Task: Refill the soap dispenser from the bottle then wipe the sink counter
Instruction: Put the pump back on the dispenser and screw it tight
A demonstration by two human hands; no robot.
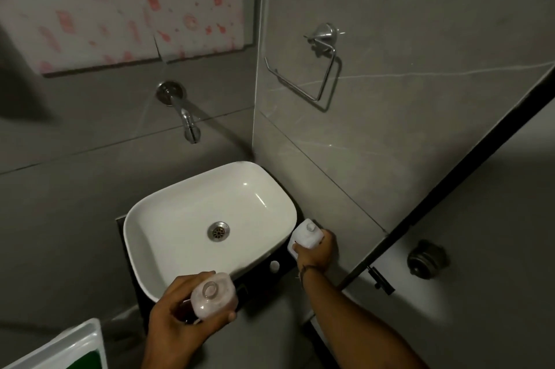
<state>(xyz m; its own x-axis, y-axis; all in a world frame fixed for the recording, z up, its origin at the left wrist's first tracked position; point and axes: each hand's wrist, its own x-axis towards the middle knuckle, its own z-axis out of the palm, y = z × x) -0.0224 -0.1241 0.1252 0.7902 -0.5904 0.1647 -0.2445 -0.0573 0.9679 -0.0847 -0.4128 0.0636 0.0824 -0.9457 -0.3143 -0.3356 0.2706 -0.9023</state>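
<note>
Translucent pinkish plastic is gripped in the left hand (183,317): a squat container (213,295) with its round neck facing up, fingers wrapped round its sides, held just off the near corner of the white basin (168,206). Whether that neck is open or capped cannot be told. The right hand (315,250) is closed round a white capped bottle (306,236) at the basin's right edge, close to the wall; whether it rests on the dark worktop (270,274) or is lifted is unclear. Which of the two is the dispenser cannot be decided from this view.

A spill is the likeliest fault: both necks are narrow, and if liquid were poured with the containers this far apart, or with the receiving one tilted, soap would probably run onto the worktop or the floor. A slippery grip could also let a container drop.

The left forearm is bent in close, the wrist turned inward; the right arm is stretched forward along the basin's right side.
</note>
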